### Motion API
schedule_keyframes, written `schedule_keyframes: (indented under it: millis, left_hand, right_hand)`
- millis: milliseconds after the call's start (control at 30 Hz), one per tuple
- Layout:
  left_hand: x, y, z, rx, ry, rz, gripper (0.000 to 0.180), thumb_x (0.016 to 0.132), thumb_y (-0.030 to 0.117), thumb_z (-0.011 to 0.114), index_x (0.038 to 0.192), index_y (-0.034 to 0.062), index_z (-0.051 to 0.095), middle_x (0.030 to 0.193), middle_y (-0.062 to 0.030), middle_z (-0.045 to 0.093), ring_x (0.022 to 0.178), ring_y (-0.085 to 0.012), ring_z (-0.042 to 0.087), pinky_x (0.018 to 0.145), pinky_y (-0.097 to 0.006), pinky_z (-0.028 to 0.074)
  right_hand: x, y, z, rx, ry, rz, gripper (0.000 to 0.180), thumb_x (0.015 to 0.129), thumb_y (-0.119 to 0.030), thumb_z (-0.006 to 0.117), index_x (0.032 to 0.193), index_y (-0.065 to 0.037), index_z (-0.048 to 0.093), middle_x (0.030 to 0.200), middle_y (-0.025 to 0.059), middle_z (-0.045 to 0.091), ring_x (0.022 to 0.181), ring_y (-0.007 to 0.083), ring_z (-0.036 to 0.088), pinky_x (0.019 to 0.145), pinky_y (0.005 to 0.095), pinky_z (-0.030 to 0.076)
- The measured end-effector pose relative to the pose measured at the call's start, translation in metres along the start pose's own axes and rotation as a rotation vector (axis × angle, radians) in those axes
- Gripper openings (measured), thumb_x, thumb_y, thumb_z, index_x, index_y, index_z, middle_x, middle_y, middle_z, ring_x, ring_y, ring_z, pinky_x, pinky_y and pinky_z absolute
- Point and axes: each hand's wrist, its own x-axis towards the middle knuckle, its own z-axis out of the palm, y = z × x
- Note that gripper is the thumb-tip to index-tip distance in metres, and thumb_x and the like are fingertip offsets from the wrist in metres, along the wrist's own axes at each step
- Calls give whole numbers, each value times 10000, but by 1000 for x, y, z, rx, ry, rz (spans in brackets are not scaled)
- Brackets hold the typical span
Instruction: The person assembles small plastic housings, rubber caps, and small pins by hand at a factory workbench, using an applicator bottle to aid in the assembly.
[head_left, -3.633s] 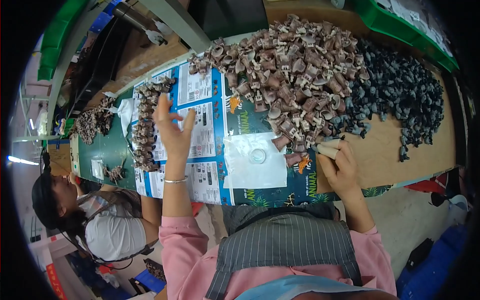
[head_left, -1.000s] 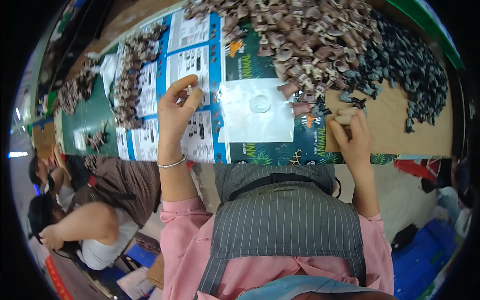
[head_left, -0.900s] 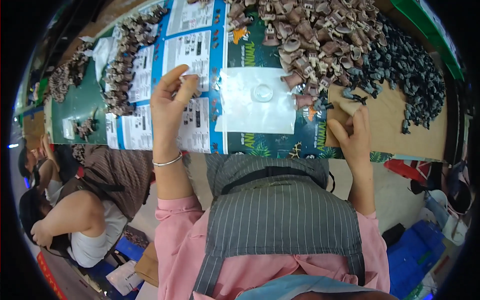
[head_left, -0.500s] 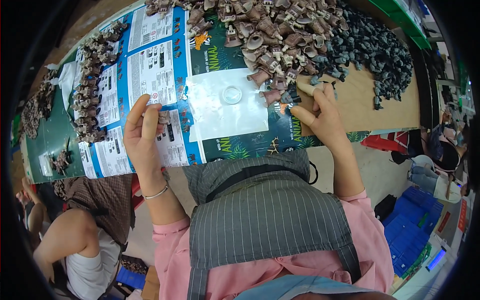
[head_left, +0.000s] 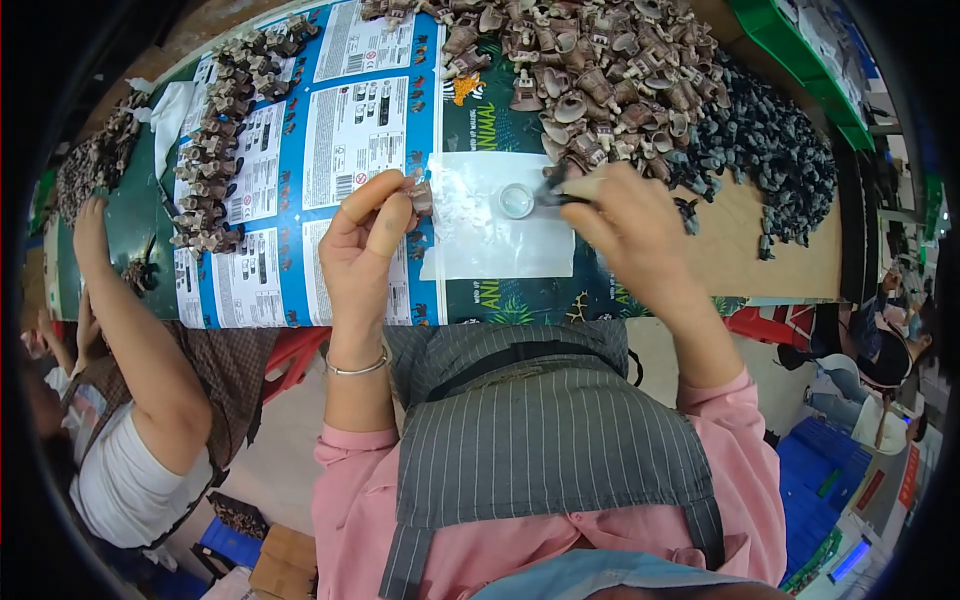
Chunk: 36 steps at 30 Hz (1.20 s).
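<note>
From my remote seat I count two hands at work: one left hand (head_left: 358, 255) and one right hand (head_left: 638, 232). I count one small brown plastic piece (head_left: 421, 197) in the left fingers and one blurred dark plastic piece (head_left: 550, 190) in the right. There is one round clear shallow dish (head_left: 516, 201) and one white rectangular plastic sheet (head_left: 490, 250). I see one large heap of brown plastic parts (head_left: 600, 85) and one heap of grey-and-black plastic parts (head_left: 780, 165), both too jumbled to number. I make it one long row of grey-brown figures (head_left: 207, 165), one crumpled white cloth (head_left: 172, 112) and one silver bracelet (head_left: 358, 368).
</note>
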Motion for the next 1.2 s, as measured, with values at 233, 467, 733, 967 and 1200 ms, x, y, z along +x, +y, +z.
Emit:
schedule_keyframes:
  millis: [233,467,733,967,1200]
  left_hand:
    - [-5,-1,0,-4,-76,50,269,901,18,646,1169,-1,635,1035,-57,671,890,-99,622,788,-221,495]
    - [-3,3,0,4,-113,13,264,893,12,652,1157,1,641,1034,-58,670,900,-100,620,796,-222,489]
    - [-6,5,18,-73,-114,-61,266,903,46,650,1168,18,639,1076,-62,671,893,-89,601,800,-230,488]
    - [-6,1,34,-113,-105,-64,286,912,90,658,1191,31,633,1109,-69,671,929,-101,610,810,-245,502]
    - [-9,2,44,-341,-153,-224,277,926,126,651,1192,51,636,1110,-68,670,892,-103,630,784,-237,517]
  right_hand:
    - [17,-14,20,-308,-57,-202,150,784,-189,717,905,-121,659,820,15,547,780,185,583,735,347,360]
    - [15,-13,20,-302,-53,-230,139,770,-190,709,860,-128,623,837,17,517,791,180,564,768,370,359]
    - [12,-12,17,-261,9,-223,148,767,-188,731,862,-105,654,811,16,545,759,180,572,741,339,338]
    - [8,-7,16,-200,160,-201,154,752,-203,740,843,-111,657,791,15,536,745,173,564,725,333,336]
    - [18,-26,20,33,236,-234,155,755,-196,735,852,-92,674,764,25,535,713,193,562,667,328,353]
